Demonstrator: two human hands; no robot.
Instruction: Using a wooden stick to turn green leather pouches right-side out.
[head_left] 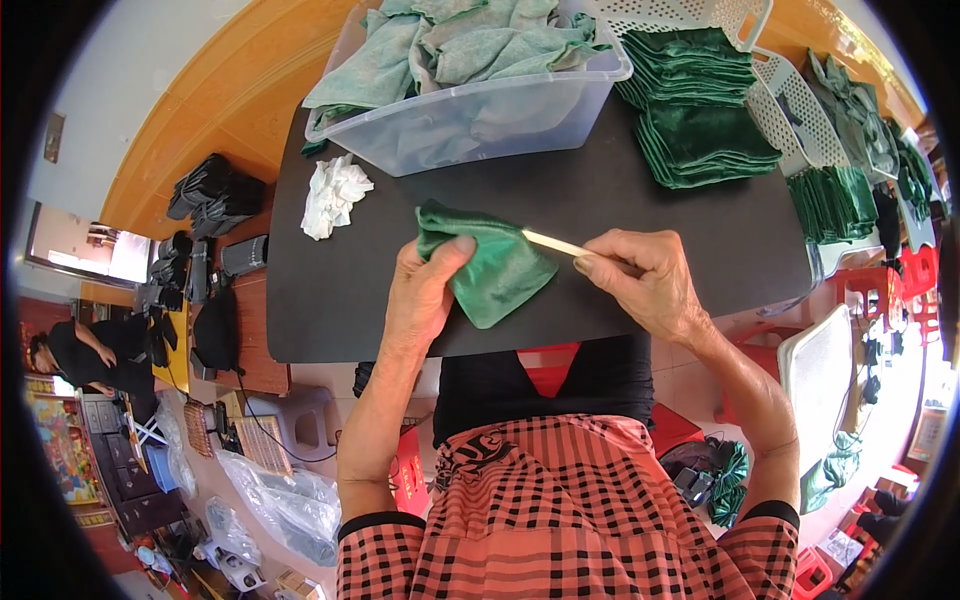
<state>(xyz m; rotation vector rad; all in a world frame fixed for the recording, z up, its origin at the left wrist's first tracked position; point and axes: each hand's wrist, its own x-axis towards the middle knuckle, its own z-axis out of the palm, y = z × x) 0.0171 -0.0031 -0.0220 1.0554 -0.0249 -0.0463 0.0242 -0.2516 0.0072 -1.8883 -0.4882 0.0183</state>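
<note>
Lying on a matte black tabletop, just in front of the person's torso: one small green pouch of soft, napped, velvet-like cloth, roughly rectangular with a rounded lower corner. Its long axis runs diagonally, from an upper end at the left, nearer the bin, down to a lower end at the right, nearer the table's front edge.

Left hand: curled over the pouch's upper left part, thumb pressed on top of the cloth, fingers folded about its edge; it pins and grips the fabric.

Right hand: fingers closed round a thin, pale, straight stick, smooth like wood or bamboo. The stick points left, its tip touching the pouch's upper right edge; whether it goes inside cannot be told.

Further items on the table:
- Clear plastic bin, rectangular, glossy and see-through, behind the pouch; heaped with loose, rumpled pale green cloths.
- Crumpled white tissue or cloth, papery and creased, left of the pouch and just beside the bin.
- Stacks of dark green folded velvet pieces, squared and neatly layered, at the right rear.
- White perforated plastic baskets, rigid lattice walls, beside and behind the stacks; more folded dark green pieces stand on edge at the table's right side.

Person's garment: red-and-black checked woven top.
</note>
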